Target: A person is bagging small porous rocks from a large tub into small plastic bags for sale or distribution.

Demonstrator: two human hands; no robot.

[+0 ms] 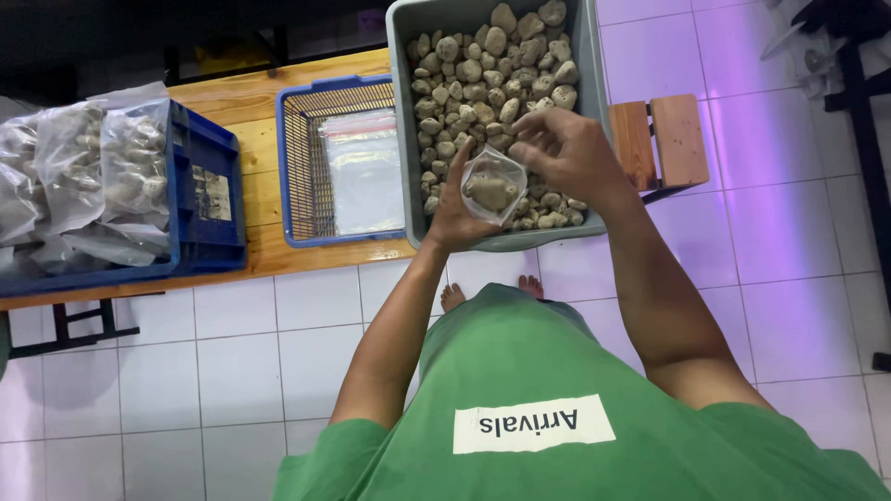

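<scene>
1. A small clear bag (pixel 493 188) is held open by the left hand (pixel 455 215), over the gray bin's (pixel 405 111) front edge.
2. Small stones (pixel 492 192) are being dropped in by the right hand (pixel 566 153), fingers pinched.
3. More stones (pixel 483 83) would likely be picked next.

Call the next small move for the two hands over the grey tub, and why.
Probably drop the right hand into the grey tub for another stone: the left hand holds the small clear bag open, it looks to hold only a stone or two, and the right fingers sit at its mouth.
</scene>
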